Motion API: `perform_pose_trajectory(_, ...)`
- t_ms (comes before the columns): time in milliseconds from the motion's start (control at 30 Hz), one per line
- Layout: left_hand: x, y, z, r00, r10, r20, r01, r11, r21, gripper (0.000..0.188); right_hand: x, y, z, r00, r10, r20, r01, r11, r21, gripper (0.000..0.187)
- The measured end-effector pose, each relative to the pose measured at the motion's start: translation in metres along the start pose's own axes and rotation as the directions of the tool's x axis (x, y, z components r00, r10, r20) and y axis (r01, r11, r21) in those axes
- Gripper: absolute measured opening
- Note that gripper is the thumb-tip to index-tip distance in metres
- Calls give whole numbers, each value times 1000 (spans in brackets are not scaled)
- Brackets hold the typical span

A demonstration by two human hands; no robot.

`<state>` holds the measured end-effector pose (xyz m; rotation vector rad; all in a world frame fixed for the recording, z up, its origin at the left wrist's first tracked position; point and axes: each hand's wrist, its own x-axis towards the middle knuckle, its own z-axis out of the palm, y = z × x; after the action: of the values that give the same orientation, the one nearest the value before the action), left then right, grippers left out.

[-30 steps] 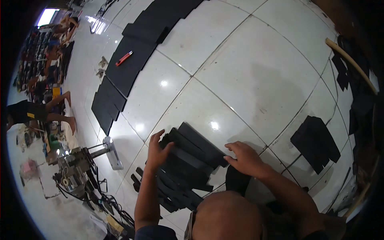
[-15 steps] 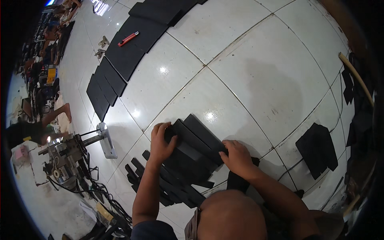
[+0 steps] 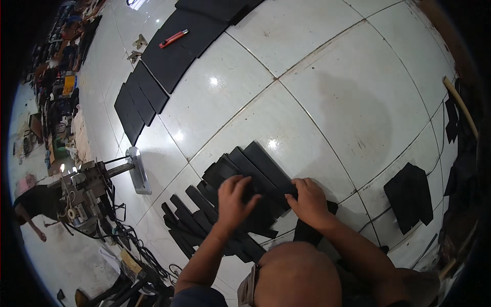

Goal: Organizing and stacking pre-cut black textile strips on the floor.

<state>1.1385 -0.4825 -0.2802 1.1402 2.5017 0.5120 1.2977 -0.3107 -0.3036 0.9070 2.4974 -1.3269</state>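
Observation:
Long black flat strips (image 3: 270,162) lie overlapped in a pile on the floor in front of me, their material too plain to tell. My right hand (image 3: 309,202) has its thumb and fingers around the near right end of the top strips. Over the middle of the pile is my left hand (image 3: 234,204), fingers spread, holding nothing; whether its tips touch the pieces I cannot tell. Narrower black strips (image 3: 197,217) fan out to the left of the pile, partly hidden by my left forearm. A dark piece (image 3: 307,234) lies below my right hand.
Wide black panels (image 3: 171,56) lie in a row at the far left, with a red cutter knife (image 3: 174,39) and metal clips (image 3: 139,41) by them. A sewing machine (image 3: 87,197) with cables stands left. Cut black pieces (image 3: 409,197) lie right. Another person (image 3: 38,207) is at far left.
My left hand has come off the pile's upper left edge and moved right and nearer, opening over its middle. The right hand keeps its place at the strip ends. The view has shifted slightly.

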Motion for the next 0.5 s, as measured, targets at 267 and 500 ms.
perform_pose_trajectory(267, -6, 4, 20, 1000, 26, 14, -28, 995, 97, 61, 1, -5, 7, 999, -4, -48, 3, 1000, -20, 37)
perform_pose_trajectory(500, -7, -1, 18, 999, 24, 22, -26, 996, 81, 64, 8, -5, 7, 979, 184, 86, -199, 953, 230, 33)
